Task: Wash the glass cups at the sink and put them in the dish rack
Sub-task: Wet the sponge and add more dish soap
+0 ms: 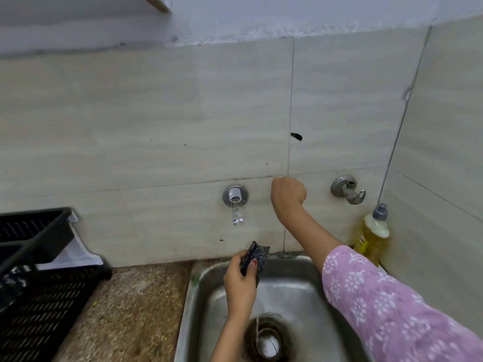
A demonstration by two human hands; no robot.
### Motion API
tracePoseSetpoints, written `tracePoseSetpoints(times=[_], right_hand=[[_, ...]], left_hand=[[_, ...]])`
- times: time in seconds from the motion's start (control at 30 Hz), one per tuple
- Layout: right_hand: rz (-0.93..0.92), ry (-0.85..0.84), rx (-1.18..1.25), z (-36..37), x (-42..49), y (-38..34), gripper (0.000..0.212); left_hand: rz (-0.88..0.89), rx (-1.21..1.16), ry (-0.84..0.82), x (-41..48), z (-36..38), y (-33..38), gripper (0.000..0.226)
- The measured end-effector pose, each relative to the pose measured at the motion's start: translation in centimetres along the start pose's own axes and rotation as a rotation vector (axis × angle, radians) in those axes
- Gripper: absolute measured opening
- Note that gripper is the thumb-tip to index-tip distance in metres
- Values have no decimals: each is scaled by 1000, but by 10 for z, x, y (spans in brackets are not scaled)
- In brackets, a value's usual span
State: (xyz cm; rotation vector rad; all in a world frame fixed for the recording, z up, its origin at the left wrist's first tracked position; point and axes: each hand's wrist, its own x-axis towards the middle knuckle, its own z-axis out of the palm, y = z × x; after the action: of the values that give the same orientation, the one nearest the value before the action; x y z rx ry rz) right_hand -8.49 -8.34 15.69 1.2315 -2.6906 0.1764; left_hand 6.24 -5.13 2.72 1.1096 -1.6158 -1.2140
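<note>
Fingers and thumb of the left hand (pixel 240 283) pinch a dark speckled scouring pad (pixel 257 254), held upright over the back edge of the steel sink (pixel 189 304). The right hand (pixel 288 193) is raised against the tiled wall (pixel 156 113) between the wall spout (pixel 235 198) and a metal valve (pixel 348 191), its fingers curled into a fist with the back toward the camera; whether they hold anything cannot be told. Water runs from the spout. What looks like a glass cup (pixel 268 342) stands over the drain, low in the basin, below the left wrist and well apart from both hands. A black slatted dish rack (pixel 44 296) sits on the speckled stone counter (pixel 130 309) to the left, with bare counter between it and the sink rim. A bottle of yellow dish soap (pixel 374 232) stands in the right corner, behind the floral lilac sleeve (pixel 392 309).
</note>
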Motion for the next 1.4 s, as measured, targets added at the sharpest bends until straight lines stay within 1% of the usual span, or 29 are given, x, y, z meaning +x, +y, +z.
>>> tracePoseSetpoints(times=[0.07, 0.13, 0.17, 0.23, 0.27, 0.33, 0.4, 0.5, 0.57, 0.63, 0.7, 0.83, 0.93, 1.1, 1.17, 1.23, 1.33, 1.4], right_hand=[[24, -4, 106, 1, -2, 2, 30], [56, 14, 295, 5, -9, 6, 27], [63, 39, 417, 9, -18, 10, 29], [62, 97, 619, 20, -48, 18, 49], [55, 139, 664, 26, -68, 22, 55], [65, 184, 735, 41, -110, 32, 60], [141, 132, 845, 62, -147, 42, 61], [326, 31, 1002, 99, -188, 56, 60], [435, -21, 1071, 114, -204, 63, 57], [505, -52, 1128, 122, -212, 72, 53], [551, -55, 1153, 125, -214, 80, 48], [588, -27, 1193, 128, -208, 98, 41], [608, 16, 1241, 129, -196, 117, 34], [631, 14, 1185, 135, -177, 151, 30], [637, 33, 1140, 139, -164, 164, 31], [650, 48, 1102, 142, -149, 178, 36], [653, 85, 994, 141, -125, 198, 46], [643, 112, 977, 143, -103, 210, 50]], left_hand=[[7, -32, -2, -6, -8, 3, 23], [13, -56, -9, -12, -16, 5, 21], [17, -65, -14, -14, -20, 6, 20], [9, -93, -35, -18, -26, 5, 20], [-1, -107, -52, -19, -28, 6, 21], [-53, -121, -77, -23, -32, 6, 26], [-121, -155, -71, -26, -35, 0, 28], [-220, -251, -51, -29, -36, -14, 22], [-321, -341, -50, -31, -36, -18, 19], [-441, -456, -44, -34, -35, -21, 17], [-516, -545, -47, -35, -36, -22, 20], [-530, -568, -63, -35, -33, -20, 20], [-574, -621, -65, -34, -21, -16, 23], [-619, -671, -56, -32, -2, -14, 24], [-637, -727, -57, -28, 5, -12, 18], [-653, -748, -56, -24, 13, -13, 14], [-678, -760, -51, -17, 25, -17, 15], [-690, -748, -39, -10, 34, -20, 15]])
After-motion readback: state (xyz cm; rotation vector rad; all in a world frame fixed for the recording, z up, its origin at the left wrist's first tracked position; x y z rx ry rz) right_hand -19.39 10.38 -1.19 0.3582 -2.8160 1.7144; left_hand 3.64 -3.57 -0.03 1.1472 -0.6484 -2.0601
